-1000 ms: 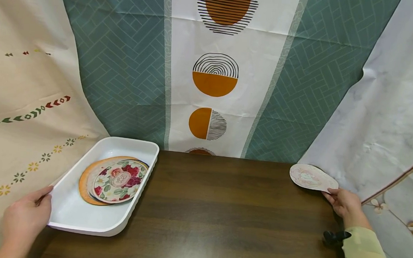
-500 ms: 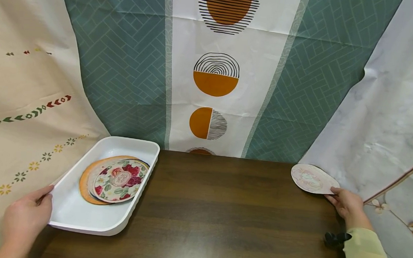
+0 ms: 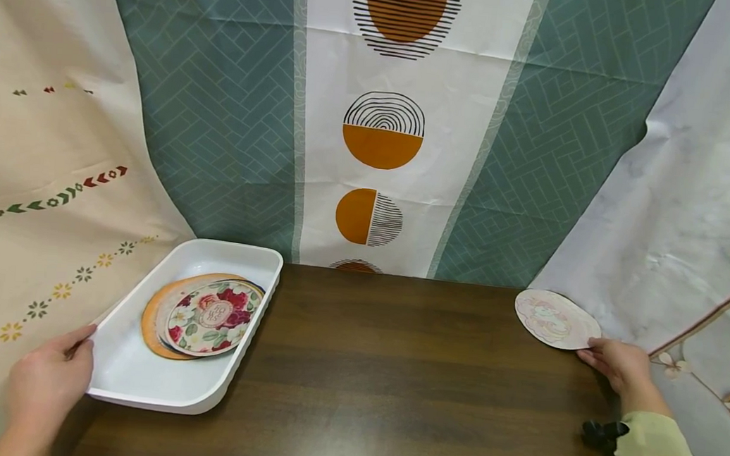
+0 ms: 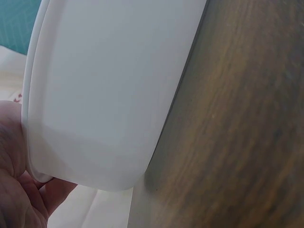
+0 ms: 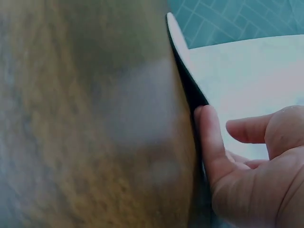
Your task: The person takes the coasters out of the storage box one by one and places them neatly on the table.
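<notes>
At the left of the head view, my left hand (image 3: pixel 49 375) holds the near left rim of a white plastic tray (image 3: pixel 138 385). The left wrist view shows that hand's thumb and fingers around the tray's corner. Several round, flat mats lie piled in the tray, a floral mat (image 3: pixel 214 318) on top and an orange one (image 3: pixel 150 326) beneath. On the right, my right hand (image 3: pixel 618 369) holds the near right edge of a pale, pink-patterned round mat (image 3: pixel 549 317). In the right wrist view, the mat's dark underside (image 5: pixel 190 90) shows beside a fingertip, that edge slightly raised.
The dark wooden table (image 3: pixel 393 371) stretches between tray and pale mat. A green and white patterned cloth (image 3: pixel 379 208) hangs behind it. Cream cloth (image 3: pixel 41 219) drapes the left side, and a whitish cloth (image 3: pixel 688 243) the right, next to my right hand.
The pale mat's near edge tips lower, so more of its face shows. My right hand shifts slightly right and toward me. My left hand keeps its hold on the tray.
</notes>
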Demonstrator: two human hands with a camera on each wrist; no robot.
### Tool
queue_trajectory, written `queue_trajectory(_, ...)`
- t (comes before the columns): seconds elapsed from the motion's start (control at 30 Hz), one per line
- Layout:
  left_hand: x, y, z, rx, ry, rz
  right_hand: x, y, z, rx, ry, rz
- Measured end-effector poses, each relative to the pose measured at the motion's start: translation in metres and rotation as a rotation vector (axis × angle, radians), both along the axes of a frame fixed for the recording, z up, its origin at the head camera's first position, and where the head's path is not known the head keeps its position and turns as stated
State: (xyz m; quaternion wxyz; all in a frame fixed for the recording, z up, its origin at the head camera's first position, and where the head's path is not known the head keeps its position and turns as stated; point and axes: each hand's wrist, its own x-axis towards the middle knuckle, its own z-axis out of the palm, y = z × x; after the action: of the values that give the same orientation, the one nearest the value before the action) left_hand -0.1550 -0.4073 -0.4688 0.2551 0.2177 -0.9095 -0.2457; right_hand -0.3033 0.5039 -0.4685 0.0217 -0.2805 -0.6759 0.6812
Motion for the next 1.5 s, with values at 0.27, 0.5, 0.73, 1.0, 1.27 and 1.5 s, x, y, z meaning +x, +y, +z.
queue_trajectory(0.27,0.000,0.002,-0.001,-0.005,-0.015,-0.011,0.005,-0.004,0.002,0.100,0.003,0.044)
queue_trajectory(0.5,-0.002,0.003,-0.001,-0.016,-0.005,-0.013,0.010,-0.004,0.000,0.240,-0.037,0.061)
queue_trajectory(0.73,-0.004,0.001,-0.001,-0.024,0.002,-0.024,0.017,-0.007,-0.001,0.358,-0.051,0.088)
queue_trajectory(1.0,-0.002,0.002,0.000,-0.004,-0.006,-0.016,0.016,-0.020,0.003,0.372,-0.013,0.130)
queue_trajectory(1.27,-0.001,0.002,0.000,0.005,-0.005,-0.001,0.006,-0.046,0.014,0.478,0.034,0.233)
queue_trajectory(1.5,0.000,0.000,-0.002,-0.007,0.015,-0.014,-0.003,-0.069,0.016,0.509,0.103,0.315)
